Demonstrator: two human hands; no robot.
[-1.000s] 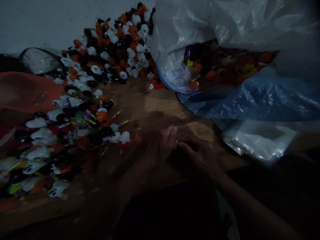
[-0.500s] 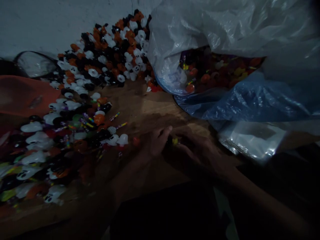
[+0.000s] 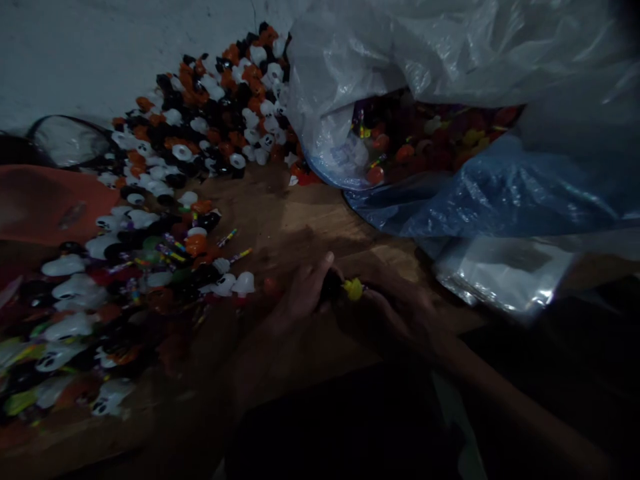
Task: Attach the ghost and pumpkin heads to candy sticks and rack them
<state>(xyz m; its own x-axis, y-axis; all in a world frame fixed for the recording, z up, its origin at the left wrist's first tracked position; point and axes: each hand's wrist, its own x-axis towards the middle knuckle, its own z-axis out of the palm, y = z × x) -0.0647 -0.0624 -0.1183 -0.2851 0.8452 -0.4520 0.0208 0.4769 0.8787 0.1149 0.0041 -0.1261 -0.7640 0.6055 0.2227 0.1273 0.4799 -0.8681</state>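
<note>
Near the front of the wooden table [image 3: 285, 213], my left hand [image 3: 306, 291] is closed on a small black piece [image 3: 331, 287], its thumb pointing up. My right hand [image 3: 397, 303] is closed around a small yellow piece [image 3: 353, 289], which sticks out toward the left hand. The black and yellow pieces are side by side; shadow hides whether they touch. A small orange-red piece [image 3: 271, 286] lies just left of my left hand. Ghost-shaped white pieces [image 3: 244, 283] lie further left, at the edge of a mixed heap.
Orange, black and white pieces [image 3: 215, 120] are heaped against the wall. A large clear and blue plastic bag [image 3: 480, 193] of coloured pieces lies open at the right. Flat clear plastic packets [image 3: 505, 273] rest below it. An orange sheet [image 3: 55, 203] is at the left.
The yellow piece shows more fully between my hands, and the black piece is now visible by my left hand. My left hand has shifted slightly left. The view has moved a little.
</note>
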